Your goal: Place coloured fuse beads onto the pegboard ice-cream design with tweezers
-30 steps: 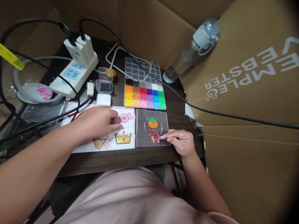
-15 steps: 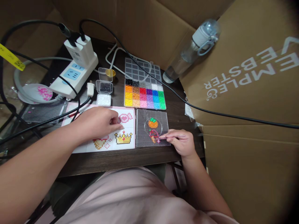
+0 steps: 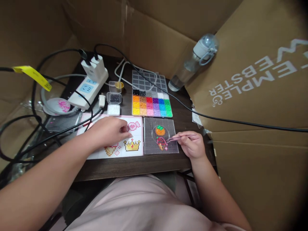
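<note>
Dark wood-grain table sat boxed in by brown cardboard.
Smooth white power strip stood left, then my left hand, half open over the flat printed pattern sheet. Clear, square, fine-gridded pegboard lay next, bearing a round orange bead fruit and, nearer me, a red-pink bead piece. My right hand was closed around slim pink tweezers, prongs slightly apart, at that piece's right edge.

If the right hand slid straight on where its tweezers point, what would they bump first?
Probably the red-and-pink bead picture on the clear pegboard, though depth is unclear.
</note>
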The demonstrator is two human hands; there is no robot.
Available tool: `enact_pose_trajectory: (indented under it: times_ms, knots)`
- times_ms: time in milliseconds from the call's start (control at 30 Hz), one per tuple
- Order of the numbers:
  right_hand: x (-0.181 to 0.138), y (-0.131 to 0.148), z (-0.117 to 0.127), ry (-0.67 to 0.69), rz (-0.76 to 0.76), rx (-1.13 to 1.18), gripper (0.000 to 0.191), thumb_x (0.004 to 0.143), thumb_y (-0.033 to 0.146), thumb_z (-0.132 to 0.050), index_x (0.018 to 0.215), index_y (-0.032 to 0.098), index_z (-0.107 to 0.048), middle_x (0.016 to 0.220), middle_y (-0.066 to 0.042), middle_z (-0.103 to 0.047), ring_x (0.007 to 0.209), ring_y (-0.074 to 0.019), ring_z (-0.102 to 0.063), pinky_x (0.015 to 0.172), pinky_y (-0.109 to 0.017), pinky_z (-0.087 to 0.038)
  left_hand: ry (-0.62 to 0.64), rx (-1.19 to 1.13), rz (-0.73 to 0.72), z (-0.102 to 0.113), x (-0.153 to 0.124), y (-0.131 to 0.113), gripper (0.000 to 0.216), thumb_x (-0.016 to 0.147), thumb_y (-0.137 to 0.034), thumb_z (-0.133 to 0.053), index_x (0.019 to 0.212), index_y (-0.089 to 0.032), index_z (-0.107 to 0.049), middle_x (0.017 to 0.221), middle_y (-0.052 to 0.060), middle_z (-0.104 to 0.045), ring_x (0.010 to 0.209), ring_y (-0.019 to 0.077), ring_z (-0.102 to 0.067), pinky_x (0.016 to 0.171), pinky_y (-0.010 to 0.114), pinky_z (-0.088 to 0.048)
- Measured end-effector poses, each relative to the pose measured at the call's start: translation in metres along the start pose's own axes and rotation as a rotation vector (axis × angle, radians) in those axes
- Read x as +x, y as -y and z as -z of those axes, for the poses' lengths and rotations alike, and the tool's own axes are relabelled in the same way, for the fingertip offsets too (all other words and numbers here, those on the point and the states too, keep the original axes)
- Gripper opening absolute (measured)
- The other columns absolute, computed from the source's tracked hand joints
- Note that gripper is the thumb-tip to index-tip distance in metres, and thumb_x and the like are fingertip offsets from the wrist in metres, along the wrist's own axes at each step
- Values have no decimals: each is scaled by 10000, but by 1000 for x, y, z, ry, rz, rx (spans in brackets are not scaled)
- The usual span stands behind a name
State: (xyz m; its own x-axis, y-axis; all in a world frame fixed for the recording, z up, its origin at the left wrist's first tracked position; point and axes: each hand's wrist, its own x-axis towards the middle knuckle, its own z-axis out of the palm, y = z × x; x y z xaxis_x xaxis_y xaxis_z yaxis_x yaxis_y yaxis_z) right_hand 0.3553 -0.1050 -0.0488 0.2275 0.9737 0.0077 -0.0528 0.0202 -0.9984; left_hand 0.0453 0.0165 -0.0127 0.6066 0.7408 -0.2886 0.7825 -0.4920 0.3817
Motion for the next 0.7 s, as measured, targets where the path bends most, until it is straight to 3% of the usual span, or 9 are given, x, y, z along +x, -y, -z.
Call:
enact_pose_trajectory:
  times_ms: [100, 200, 533, 700]
  knots:
    - [12, 7, -2, -28, -35, 136, 202, 649, 383, -832, 708, 219, -730, 667, -62, -754, 396, -99, -509, 371, -228, -377, -7, -11, -23, 2, -3, -1, 298, 781, -520, -564, 752, -241, -664, 758, 28, -702, 687, 185, -593, 586, 288, -304]
    - [23, 11, -1, -4, -65, 263, 190, 660, 362, -815, 685, 213, -700, 631, -33, -722, 376, -51, -329, 343, -186, -261, -8, -26, -13, 4, -5, -3, 311, 784, -531, -559, 782, -242, -671, 809, 38, -718, 745, 197, -620, 609, 286, -336]
    - [61, 10, -6, 98, -282, 584, 305, 674, 447, -781, 655, 171, -651, 601, -38, -679, 413, -71, -345, 379, -190, -260, -23, 146, -9, 11, -18, -21, 341, 832, -534, -505, 844, -235, -668, 882, 70, -732, 799, 227, -662, 611, 304, -392]
    - [68, 6, -3, 134, -312, 626, 312, 751, 464, -703, 674, 169, -638, 607, -49, -679, 407, -79, -349, 383, -195, -262, -9, 179, -72, 18, -40, -38, 380, 845, -524, -511, 976, -209, -678, 960, 114, -720, 890, 275, -655, 683, 338, -428]
